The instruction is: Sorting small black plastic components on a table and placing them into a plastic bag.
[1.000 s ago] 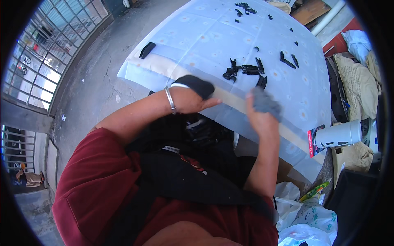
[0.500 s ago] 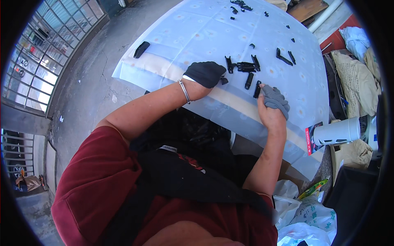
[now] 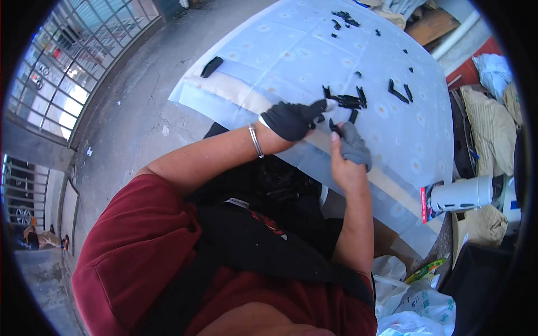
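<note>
My left hand (image 3: 290,121), in a black glove, is over the near side of the table, its fingers closed on a small black plastic part (image 3: 319,119). One fingertip of it sticks out toward the pile. Close beside it, my right hand (image 3: 353,148), in a grey glove with a bare thumb, pinches a slim black plastic piece (image 3: 334,127) that stands tilted up. Just beyond both hands lies a cluster of long black plastic pieces (image 3: 348,102), partly covered by my left fingers. Motion smears the fingertips a little.
A flowered white cloth (image 3: 269,50) covers the table. A black block (image 3: 212,67) lies at its left edge. Two slim pieces (image 3: 398,91) lie to the right, with small black bits (image 3: 346,18) at the far end. A white canister (image 3: 462,194) and plastic bags (image 3: 423,308) stand at right.
My right hand has moved left with the slim black piece, lifting it off the cloth toward my left hand. My left hand has shifted right, one fingertip now extended. The view has turned slightly.
</note>
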### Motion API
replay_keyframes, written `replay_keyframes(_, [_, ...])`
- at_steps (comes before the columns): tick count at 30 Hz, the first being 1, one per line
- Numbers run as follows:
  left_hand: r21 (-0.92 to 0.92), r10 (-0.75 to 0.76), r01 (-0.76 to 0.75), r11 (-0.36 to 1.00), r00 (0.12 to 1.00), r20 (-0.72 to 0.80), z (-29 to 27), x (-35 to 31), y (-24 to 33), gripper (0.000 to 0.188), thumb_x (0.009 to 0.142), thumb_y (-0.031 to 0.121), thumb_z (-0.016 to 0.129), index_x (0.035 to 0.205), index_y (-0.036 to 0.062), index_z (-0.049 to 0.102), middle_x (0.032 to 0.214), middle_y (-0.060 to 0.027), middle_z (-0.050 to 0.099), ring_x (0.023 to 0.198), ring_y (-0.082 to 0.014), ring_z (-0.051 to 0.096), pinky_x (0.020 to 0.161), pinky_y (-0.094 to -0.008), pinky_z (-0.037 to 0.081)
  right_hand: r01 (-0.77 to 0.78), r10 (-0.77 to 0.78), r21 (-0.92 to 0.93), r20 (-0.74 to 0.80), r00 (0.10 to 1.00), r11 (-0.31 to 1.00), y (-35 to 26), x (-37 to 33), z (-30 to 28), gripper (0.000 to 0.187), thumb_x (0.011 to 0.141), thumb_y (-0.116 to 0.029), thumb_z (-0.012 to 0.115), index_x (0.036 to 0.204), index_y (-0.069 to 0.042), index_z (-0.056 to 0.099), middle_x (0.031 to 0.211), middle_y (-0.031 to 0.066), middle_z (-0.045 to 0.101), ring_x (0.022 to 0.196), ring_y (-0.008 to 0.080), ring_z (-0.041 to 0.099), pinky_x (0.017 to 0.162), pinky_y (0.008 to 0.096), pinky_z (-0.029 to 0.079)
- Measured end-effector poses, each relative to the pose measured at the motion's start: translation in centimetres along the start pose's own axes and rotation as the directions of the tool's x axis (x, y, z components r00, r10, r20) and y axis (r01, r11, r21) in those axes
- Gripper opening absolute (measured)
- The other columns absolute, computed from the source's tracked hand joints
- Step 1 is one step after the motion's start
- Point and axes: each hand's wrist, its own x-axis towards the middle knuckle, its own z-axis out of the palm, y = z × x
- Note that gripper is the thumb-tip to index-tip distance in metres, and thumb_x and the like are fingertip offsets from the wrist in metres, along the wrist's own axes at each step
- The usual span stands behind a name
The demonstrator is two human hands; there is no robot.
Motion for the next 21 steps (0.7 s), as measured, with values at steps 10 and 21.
replay_keyframes(10, [-0.082,0.019,-0.015,0.997,0.999,0.050,2.6,-0.1,1.7,0.040,0.076,0.014,0.052,0.114,0.0038,0.050,0.079,-0.0140,0.059,0.068,-0.0288,0.059,0.059,-0.0360,0.048,0.067,-0.067,0.233,-0.009,0.998,0.970,-0.4,-0.2,2.9,0.023,0.081,-0.012,0.053,0.101,-0.001,0.056,0.092,0.0161,0.061,0.087,0.0322,0.058,0.075,0.0378,0.045])
replay_keyframes(21, [-0.547,-0.427,0.683,0.484,0.730,0.533,-0.2,2.0,-0.4,0.045,0.086,0.044,0.041,0.087,0.0028,0.058,0.061,-0.0077,0.053,0.057,-0.0162,0.052,0.057,-0.0299,0.043,0.077,-0.050,0.175,-0.154,0.987,0.982,-0.2,0.3,2.2,0.016,0.079,-0.014,0.056,0.090,-0.003,0.058,0.080,0.0127,0.060,0.073,0.0272,0.058,0.067,0.0344,0.045])
